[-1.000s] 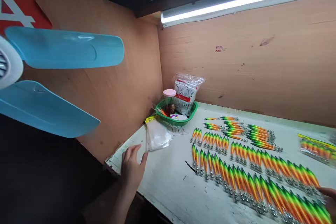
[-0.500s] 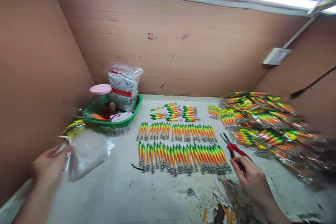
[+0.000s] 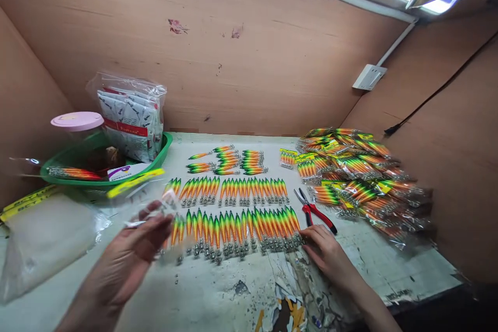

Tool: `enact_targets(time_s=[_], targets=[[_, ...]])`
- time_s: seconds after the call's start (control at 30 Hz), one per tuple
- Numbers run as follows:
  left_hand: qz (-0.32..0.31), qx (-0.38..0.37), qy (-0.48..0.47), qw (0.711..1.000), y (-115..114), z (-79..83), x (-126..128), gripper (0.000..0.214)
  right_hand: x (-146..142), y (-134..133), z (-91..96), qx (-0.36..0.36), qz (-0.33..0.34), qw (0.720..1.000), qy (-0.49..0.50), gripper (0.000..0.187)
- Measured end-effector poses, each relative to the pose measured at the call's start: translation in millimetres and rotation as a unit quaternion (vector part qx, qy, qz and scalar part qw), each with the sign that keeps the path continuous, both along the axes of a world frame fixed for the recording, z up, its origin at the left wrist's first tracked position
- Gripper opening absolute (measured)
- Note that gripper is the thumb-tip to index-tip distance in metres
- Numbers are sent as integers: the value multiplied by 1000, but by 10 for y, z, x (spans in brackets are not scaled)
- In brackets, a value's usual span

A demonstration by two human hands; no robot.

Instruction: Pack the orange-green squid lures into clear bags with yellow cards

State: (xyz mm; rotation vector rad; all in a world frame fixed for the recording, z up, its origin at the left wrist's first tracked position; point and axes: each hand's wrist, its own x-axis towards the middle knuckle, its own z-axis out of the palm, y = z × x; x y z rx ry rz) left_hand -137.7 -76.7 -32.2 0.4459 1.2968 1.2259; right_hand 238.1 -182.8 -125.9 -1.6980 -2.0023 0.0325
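My left hand (image 3: 132, 254) is raised over the left part of the bench, its fingers pinching a clear plastic bag (image 3: 142, 197) with a yellow header strip. Rows of green, yellow and orange squid jigs (image 3: 237, 225) lie side by side, their crown hooks towards me. At the right end of the front row, my right hand (image 3: 329, 254) rests low with its fingers reaching to the last hooks; the thumb stands a little apart from them. Just beyond that hand lie red-handled pliers (image 3: 315, 210), with jaws pointing away. Nothing is seen held in the right hand.
A pile of bagged jigs (image 3: 354, 166) covers the right side. More clear bags (image 3: 50, 238) lie at left, before a green basket (image 3: 167, 145) holding packets (image 3: 130, 122) and a pink-lidded container (image 3: 77, 120). Peeling patches mark the front of the bench (image 3: 206, 295).
My left hand has moved right and picked up a single bag from the stack. My right hand has gone from the pliers to the end of the front row. The view has swung right.
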Motion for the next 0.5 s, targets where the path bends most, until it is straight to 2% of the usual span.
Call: enact_targets(time_s=[0.1,0.17,0.27,0.37,0.43,0.47,0.5], targets=[[-88,-19,-94,991,-62,-62,470,24,43,37,-22,16,4,1000,3,15],[-119,-17,-118,986,-91,-107,663,18,88,54,-24,30,7,1000,5,14],[-141,-9,-119,983,-107,-169,820,10,103,27,53,63,13,998,14,10],[-148,-18,-116,982,-118,-225,908,5,-87,-102,254,109,25,992,55,14],[-148,-20,-126,981,-131,-267,950,5,-352,-216,401,93,78,984,132,20],[-149,-17,-133,980,-138,-289,964,6,-510,-263,456,49,136,973,179,18],[-151,-12,-140,978,-146,-312,974,6,-671,-296,491,37,193,955,223,16]])
